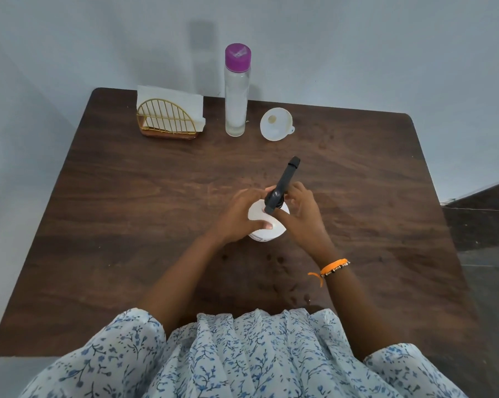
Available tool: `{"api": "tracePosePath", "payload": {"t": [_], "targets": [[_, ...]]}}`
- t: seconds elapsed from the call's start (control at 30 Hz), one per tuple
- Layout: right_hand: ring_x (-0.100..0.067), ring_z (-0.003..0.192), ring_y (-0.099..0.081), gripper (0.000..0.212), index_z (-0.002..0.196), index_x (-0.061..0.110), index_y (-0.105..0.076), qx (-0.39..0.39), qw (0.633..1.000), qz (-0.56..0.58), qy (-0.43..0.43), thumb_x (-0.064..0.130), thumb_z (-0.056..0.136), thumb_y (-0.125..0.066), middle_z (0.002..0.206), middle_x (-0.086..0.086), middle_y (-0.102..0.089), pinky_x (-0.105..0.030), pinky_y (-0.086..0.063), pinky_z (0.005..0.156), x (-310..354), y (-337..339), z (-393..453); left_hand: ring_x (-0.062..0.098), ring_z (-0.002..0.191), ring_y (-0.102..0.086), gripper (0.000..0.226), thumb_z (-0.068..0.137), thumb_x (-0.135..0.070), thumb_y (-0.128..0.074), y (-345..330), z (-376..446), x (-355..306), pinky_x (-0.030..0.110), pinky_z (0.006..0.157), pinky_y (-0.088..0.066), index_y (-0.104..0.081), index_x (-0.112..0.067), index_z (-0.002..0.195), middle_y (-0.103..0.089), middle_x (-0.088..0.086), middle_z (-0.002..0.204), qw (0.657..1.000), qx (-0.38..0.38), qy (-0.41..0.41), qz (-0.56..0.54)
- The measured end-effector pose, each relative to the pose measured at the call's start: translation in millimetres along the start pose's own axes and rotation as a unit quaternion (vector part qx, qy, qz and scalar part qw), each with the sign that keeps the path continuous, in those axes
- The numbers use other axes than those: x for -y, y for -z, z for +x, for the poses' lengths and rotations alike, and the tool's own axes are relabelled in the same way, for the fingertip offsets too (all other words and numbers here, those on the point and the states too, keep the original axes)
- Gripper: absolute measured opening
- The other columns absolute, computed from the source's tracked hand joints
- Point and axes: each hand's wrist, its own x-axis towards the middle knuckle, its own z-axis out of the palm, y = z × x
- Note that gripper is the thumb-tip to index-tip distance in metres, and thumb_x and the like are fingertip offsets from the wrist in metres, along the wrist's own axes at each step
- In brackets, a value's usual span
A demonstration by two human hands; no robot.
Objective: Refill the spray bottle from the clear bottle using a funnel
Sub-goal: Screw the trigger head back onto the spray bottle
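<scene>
Head view: spray head coming off, step one

Left hand (236, 218) grips the white spray bottle (267, 225) at bench (127, 225) centre; right hand (297, 209) pinches the black spray head (282, 186), likely unscrewing it. Clear bottle (236, 96), capped, and funnel (276, 124) stand at the far edge, well apart. Next: lift the head off, fetch the funnel. Open bench all round; napkin holder (167, 119) far left.

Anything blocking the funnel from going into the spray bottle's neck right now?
Yes. The black spray head sits on the white spray bottle, gripped by the right hand. The funnel lies at the table's far side.
</scene>
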Motion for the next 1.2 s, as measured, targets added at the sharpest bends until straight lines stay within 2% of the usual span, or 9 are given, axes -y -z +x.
{"api": "tracePosePath", "payload": {"t": [0.2, 0.27, 0.43, 0.57, 0.67, 0.73, 0.9, 1.0, 1.2], "targets": [[-0.024, 0.112, -0.04, 0.027, 0.102, 0.025, -0.066, 0.097, 0.995, -0.008, 0.033, 0.014, 0.078, -0.073, 0.11, 0.006, -0.05, -0.033, -0.036, 0.099, -2.6, 16.9, 10.7, -0.004, 0.123, -0.027, 0.091, 0.072, -0.015, -0.08, 14.7, 12.0, 1.4, 0.004, 0.099, -0.021, -0.026, -0.02, 0.145, -0.032, -0.011, 0.143, 0.983, 0.178, -0.005, 0.052], [-0.023, 0.113, -0.039, 0.028, 0.101, 0.028, -0.065, 0.098, 0.994, -0.014, 0.046, 0.014, 0.078, -0.073, 0.109, 0.009, -0.047, -0.031, -0.034, 0.099, -4.4, 18.2, 12.3, 0.003, 0.13, -0.026, 0.097, 0.07, -0.022, -0.082, 13.5, 16.5, 7.0, 0.015, 0.109, -0.019, -0.021, -0.022, 0.146, -0.028, -0.007, 0.149, 0.979, 0.193, 0.003, 0.067], [-0.02, 0.108, -0.041, 0.029, 0.098, 0.031, -0.061, 0.051, 0.998, 0.034, 0.028, 0.01, 0.081, -0.069, 0.105, 0.007, -0.046, -0.014, -0.032, 0.092, -9.3, 6.1, 1.2, 0.011, 0.134, -0.03, 0.098, 0.066, -0.03, -0.085, 4.6, 16.2, 15.1, 0.027, 0.112, -0.024, -0.027, -0.018, 0.144, -0.032, -0.003, 0.147, 0.986, 0.148, -0.048, 0.055], [-0.013, 0.107, -0.039, 0.025, 0.102, 0.023, -0.064, -0.023, 1.0, 0.019, 0.007, 0.01, 0.08, -0.069, 0.107, 0.01, -0.047, -0.03, -0.036, 0.094, -14.6, -11.1, -4.4, 0.013, 0.135, -0.034, 0.086, 0.066, -0.041, -0.077, -7.5, 2.6, 23.5, 0.038, 0.114, -0.029, -0.036, -0.02, 0.139, -0.039, 0.002, 0.144, 0.995, 0.073, -0.059, -0.037], [-0.013, 0.103, -0.04, 0.024, 0.102, 0.019, -0.064, -0.084, 0.996, -0.004, 0.011, 0.012, 0.079, -0.068, 0.107, 0.009, -0.048, -0.044, -0.041, 0.091, -15.9, -22.6, -7.4, -0.011, 0.129, -0.032, 0.08, 0.062, -0.054, -0.07, -23.0, -7.1, 24.3, 0.014, 0.111, -0.023, -0.032, -0.035, 0.13, -0.038, -0.008, 0.137, 0.997, 0.02, -0.008, -0.073], [-0.012, 0.103, -0.04, 0.025, 0.104, 0.017, -0.063, -0.116, 0.993, 0.0, 0.002, 0.012, 0.08, -0.067, 0.108, 0.007, -0.049, -0.046, -0.041, 0.09, -14.4, -30.2, -9.5, -0.019, 0.117, -0.038, 0.091, 0.055, -0.074, -0.065, -32.9, -7.5, 21.4, 0.014, 0.11, -0.026, -0.031, -0.03, 0.127, -0.039, -0.014, 0.126, 0.991, -0.031, 0.048, -0.119], [-0.01, 0.106, -0.041, 0.03, 0.111, 0.016, -0.061, -0.166, 0.985, 0.028, -0.034, 0.013, 0.082, -0.066, 0.112, 0.007, -0.049, -0.041, -0.041, 0.094, -13.0, -43.0, -7.3, 0.017, 0.133, -0.034, 0.079, 0.077, -0.062, -0.058, -42.1, -7.0, 5.5, 0.031, 0.115, -0.029, -0.026, -0.025, 0.139, -0.032, 0.006, 0.146, 0.991, -0.093, -0.003, -0.098], [-0.011, 0.105, -0.045, 0.027, 0.109, 0.016, -0.061, -0.15, 0.987, 0.037, -0.03, 0.013, 0.083, -0.065, 0.109, 0.005, -0.049, -0.035, -0.042, 0.091, -10.2, -39.8, -2.2, 0.02, 0.135, -0.035, 0.072, 0.074, -0.047, -0.068, -43.8, -4.9, 3.7, 0.051, 0.111, -0.031, -0.031, -0.034, 0.134, -0.038, 0.004, 0.144, 0.988, -0.143, -0.012, -0.054], [-0.003, 0.097, -0.051, 0.027, 0.115, 0.015, -0.06, -0.011, 0.992, 0.126, 0.019, 0.015, 0.088, -0.059, 0.103, -0.018, -0.044, -0.015, -0.043, 0.087, -6.9, 0.7, 4.9, 0.018, 0.139, -0.027, 0.112, 0.058, -0.04, -0.085, -27.5, -6.1, 6.4, 0.048, 0.113, -0.029, -0.015, -0.035, 0.146, -0.027, -0.005, 0.153, 0.987, -0.062, 0.109, -0.098]]}}
